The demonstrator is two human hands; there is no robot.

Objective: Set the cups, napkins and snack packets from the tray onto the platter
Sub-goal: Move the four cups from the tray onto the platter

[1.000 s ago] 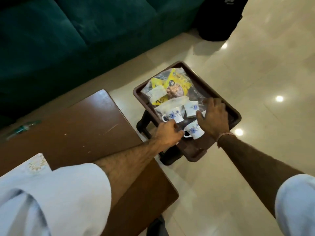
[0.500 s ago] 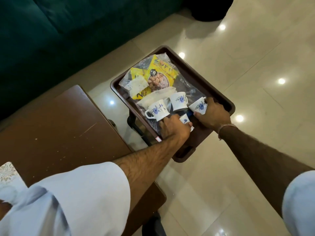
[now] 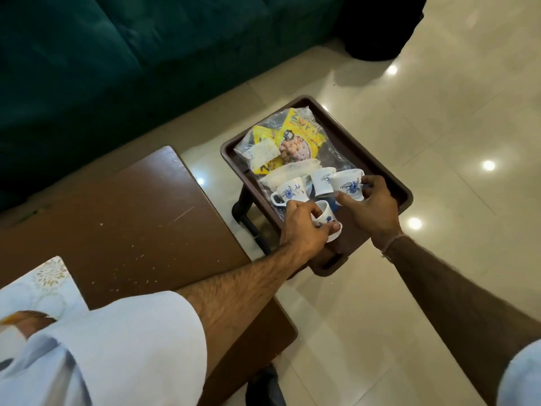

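Note:
A dark brown tray (image 3: 377, 159) rests on a small stand beside the table. On it lie yellow snack packets (image 3: 295, 139) in clear plastic, a white napkin (image 3: 288, 172), and white cups with blue flowers. My left hand (image 3: 304, 227) grips one cup (image 3: 326, 219), tilted, near the tray's front edge. My right hand (image 3: 371, 206) holds another cup (image 3: 348, 186) lifted and tipped above the tray. Two more cups (image 3: 288, 190) (image 3: 321, 180) stand upright in the tray's middle. A pale floral-patterned surface (image 3: 49, 276), possibly the platter, shows at the lower left, mostly hidden by my sleeve.
A brown wooden table (image 3: 123, 218) lies left of the tray. A dark green sofa (image 3: 117, 54) runs along the back. A black object (image 3: 380, 24) stands on the glossy tiled floor (image 3: 439, 112) at the top right.
Both hands have closed on cups and raised them off the tray; the right-hand cup has come up and tipped, and the left-hand cup is tilted. The view has shifted slightly.

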